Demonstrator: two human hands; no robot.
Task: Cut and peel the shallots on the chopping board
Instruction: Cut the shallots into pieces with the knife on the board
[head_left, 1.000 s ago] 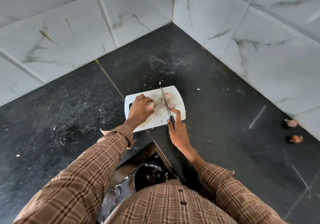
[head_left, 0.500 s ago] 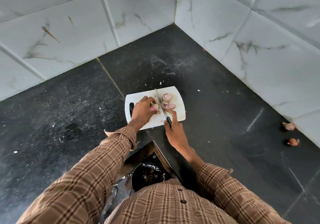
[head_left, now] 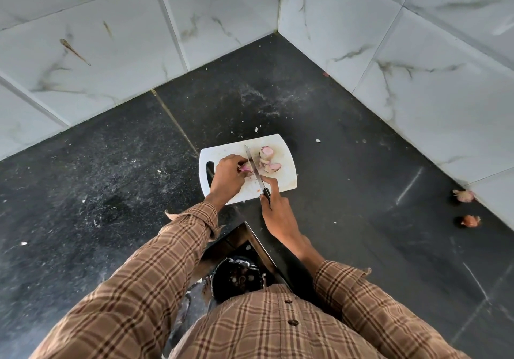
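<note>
The shallot lay on the chopping board, toward the board's handle-slot end, pinned under the fingertips of the left hand. That hand was curled down over it, closed around the bulb so that only a pinkish sliver showed; I took the grip as a way to stop it rolling under the blade. So little of it was visible that I could not tell which way its long axis ran or where its root end pointed.

Just beside it, toward the board's middle, stood the knife, its blade running from the near edge of the board to the far edge, tip away from the person. The right hand was wrapped shut on the handle at the board's near edge, forefinger stretched along the blade, likely for steadier guidance.

Beyond the knife, on the board's other half, sat cut shallot pieces, pale faces up. Well away from the board, against the tiled wall, lay two loose shallots.
</note>
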